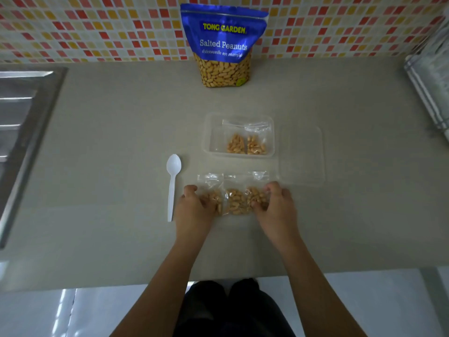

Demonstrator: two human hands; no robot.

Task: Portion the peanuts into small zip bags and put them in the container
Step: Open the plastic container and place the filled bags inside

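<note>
Now, spoon (173,181): white plastic, flat on the counter (109,166), just left of the left hand (194,207).
Left hand: fingers curled round the leftmost of three filled zip bags (234,203).
Zip bags: side by side on the counter, just before the container (215,139); best pressed together evenly and lifted as one, I judge.
Right hand (277,203): fingers curled round the rightmost bag.
Container: open, two filled bags inside toward its right; its bare left part looks the likeliest landing spot.

Your forearms enter from 6 o'clock. Left hand (194,206) and right hand (278,203) curl fingers round the bags (234,203).
</note>
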